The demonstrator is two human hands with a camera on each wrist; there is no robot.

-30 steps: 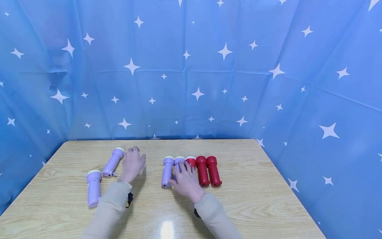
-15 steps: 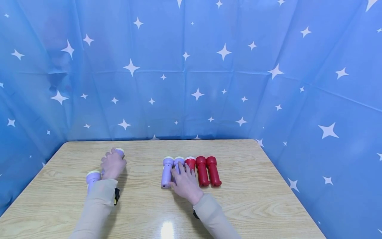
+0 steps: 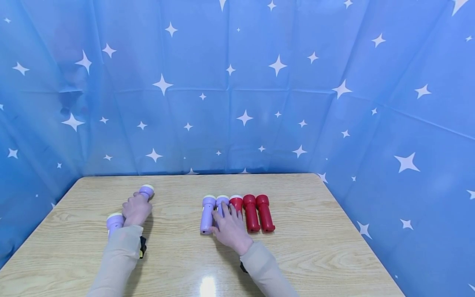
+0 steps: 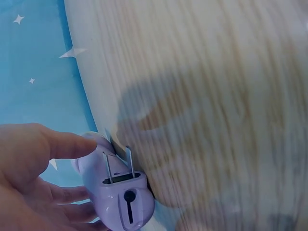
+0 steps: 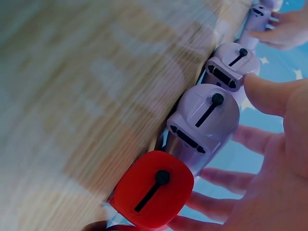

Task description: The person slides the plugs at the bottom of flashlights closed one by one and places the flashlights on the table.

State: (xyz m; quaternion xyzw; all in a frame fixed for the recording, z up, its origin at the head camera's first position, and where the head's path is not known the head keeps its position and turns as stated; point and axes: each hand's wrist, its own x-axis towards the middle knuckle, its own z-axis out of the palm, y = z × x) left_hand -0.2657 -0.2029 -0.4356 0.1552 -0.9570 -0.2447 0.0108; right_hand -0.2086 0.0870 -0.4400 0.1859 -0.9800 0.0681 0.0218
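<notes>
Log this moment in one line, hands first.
left hand: holds purple flashlight, prongs out | right hand: spread over flashlight row | row: two purple, three red

The purple flashlights (image 3: 207,216) and red flashlights (image 3: 252,216) look like glossy plastic, the plug prongs (image 4: 130,161) metal. The table (image 3: 319,255) is shiny, wood-grained.
</notes>
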